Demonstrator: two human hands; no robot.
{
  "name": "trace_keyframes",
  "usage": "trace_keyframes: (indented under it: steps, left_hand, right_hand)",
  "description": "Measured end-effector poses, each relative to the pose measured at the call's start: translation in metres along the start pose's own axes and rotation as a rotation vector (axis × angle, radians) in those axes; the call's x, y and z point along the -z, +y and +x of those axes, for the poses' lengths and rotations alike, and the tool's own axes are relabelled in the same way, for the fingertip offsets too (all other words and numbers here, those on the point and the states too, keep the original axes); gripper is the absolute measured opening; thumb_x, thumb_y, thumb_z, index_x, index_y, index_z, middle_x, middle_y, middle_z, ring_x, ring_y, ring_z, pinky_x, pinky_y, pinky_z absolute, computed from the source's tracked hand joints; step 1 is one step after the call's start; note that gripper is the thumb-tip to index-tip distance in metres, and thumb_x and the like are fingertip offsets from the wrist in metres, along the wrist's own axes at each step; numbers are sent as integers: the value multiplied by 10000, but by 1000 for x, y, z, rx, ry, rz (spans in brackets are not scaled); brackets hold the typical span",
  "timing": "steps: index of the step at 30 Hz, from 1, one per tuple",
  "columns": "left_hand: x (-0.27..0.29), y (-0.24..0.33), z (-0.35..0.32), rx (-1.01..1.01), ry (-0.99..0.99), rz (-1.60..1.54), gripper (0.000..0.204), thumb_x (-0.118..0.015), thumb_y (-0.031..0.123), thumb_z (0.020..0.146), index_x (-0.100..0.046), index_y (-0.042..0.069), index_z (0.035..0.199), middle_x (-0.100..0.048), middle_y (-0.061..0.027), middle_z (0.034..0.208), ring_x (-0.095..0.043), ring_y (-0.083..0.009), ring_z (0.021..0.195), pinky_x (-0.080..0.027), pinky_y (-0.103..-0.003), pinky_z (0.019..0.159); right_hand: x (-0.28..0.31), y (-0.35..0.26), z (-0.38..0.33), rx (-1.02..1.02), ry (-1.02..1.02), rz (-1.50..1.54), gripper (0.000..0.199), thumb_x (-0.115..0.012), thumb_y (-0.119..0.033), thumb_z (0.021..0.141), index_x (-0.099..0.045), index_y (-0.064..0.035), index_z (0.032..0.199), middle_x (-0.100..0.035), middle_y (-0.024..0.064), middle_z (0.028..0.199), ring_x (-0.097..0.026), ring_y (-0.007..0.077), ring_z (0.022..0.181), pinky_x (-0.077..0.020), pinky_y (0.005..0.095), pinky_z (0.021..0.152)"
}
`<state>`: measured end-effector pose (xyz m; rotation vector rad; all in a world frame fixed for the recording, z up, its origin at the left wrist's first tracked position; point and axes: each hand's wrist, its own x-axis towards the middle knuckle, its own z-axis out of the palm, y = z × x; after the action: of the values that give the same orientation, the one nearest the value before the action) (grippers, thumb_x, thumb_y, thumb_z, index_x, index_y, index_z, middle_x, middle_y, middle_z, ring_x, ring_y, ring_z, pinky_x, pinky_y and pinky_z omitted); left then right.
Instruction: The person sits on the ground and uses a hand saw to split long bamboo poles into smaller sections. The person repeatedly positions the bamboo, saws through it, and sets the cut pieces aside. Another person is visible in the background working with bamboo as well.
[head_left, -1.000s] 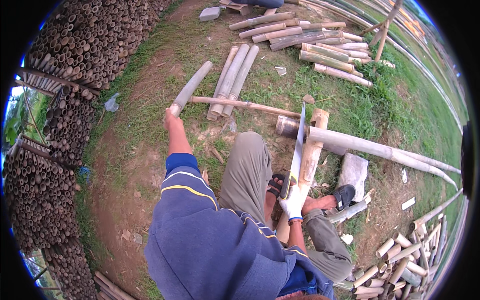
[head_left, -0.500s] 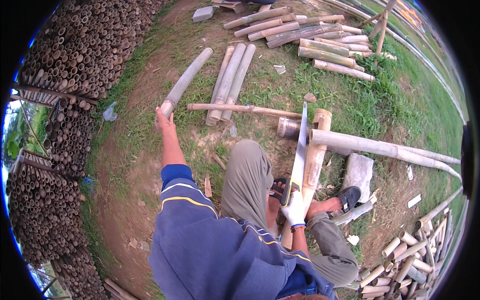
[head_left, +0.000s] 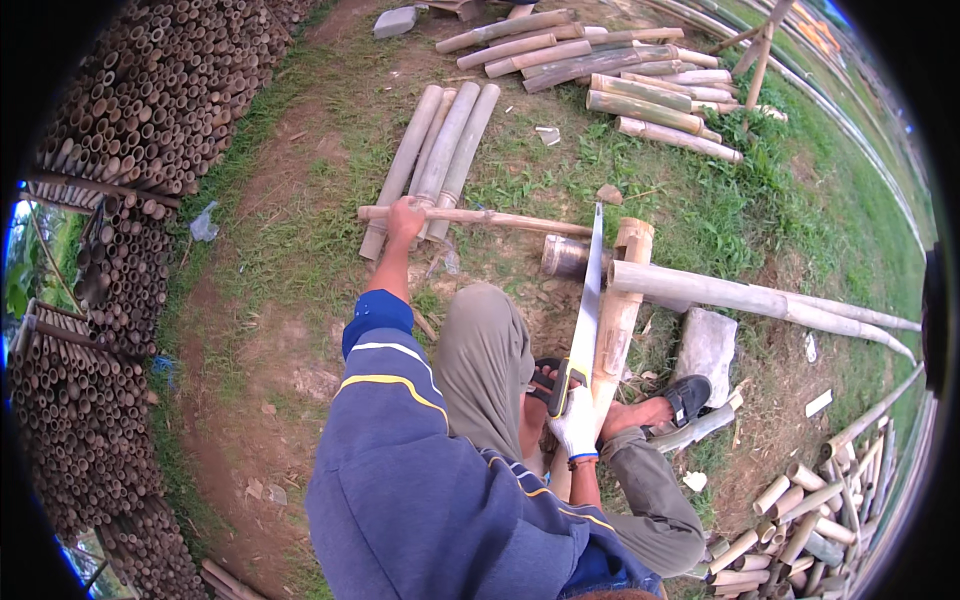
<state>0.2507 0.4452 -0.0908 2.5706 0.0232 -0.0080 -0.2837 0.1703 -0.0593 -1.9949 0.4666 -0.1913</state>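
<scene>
Four bamboo tubes (head_left: 447, 145) are lying upper-centre, probably stiff, light, best gripped mid-length; your left hand (head_left: 404, 218) is covering part of the thin pole (head_left: 490, 217), closure unclear; your right hand (head_left: 575, 425) is clasping the saw (head_left: 588, 310) by its handle.

Patchy grass-and-dirt ground (head_left: 290, 365); directly on it, four bamboo tubes (head_left: 446, 148) side by side; a pale stone block (head_left: 706, 343); heaped bamboo offcuts (head_left: 800, 535).

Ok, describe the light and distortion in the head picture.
Head view: soft daylight, no obvious hard shadows; head view, rim: black corners, blue fringing; head view, right: the long pole curves, probably partly from the lens; head view, middle: the saw blade looks pale and bright.
</scene>
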Motion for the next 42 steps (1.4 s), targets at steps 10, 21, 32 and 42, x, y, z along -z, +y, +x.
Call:
trace_keyframes:
  steps: [10,21,32,42]
  left_hand:
    - [-102,103,-62,-542,-417,491,921,-904,304,845,-454,203,1642,-499,-154,1587,-471,-395,1490,-383,-630,1245]
    - [-95,64,-70,-711,-268,703,302,-856,304,852,-744,107,1051,-752,-145,1069,-666,-396,1166,-545,-570,958]
    - [-48,160,-72,-825,-318,-19,329,-707,280,1037,-646,-2,1195,-684,-265,1086,-674,-468,1036,-519,-539,901]
    - [-90,387,-185,-1289,-541,78,751,-944,555,783,-636,18,1209,-685,-235,1176,-695,-486,1036,-565,-578,882]
  right_hand:
    - [74,-61,-65,-135,68,53,517,-738,-19,871,-593,5,1366,-677,111,1031,-692,265,976,-562,393,856]
    - [158,-92,-124,-114,479,349,402,-702,-9,1004,-537,-100,1359,-627,3,1077,-621,89,936,-541,266,856]
    - [326,53,-98,-653,761,-750,467,-720,-282,907,-658,-69,1319,-663,274,1247,-691,474,1111,-582,547,918]
    - [271,121,-109,-1059,428,-646,578,-588,-399,974,-657,-113,1471,-612,252,1531,-615,481,1379,-487,594,1150]
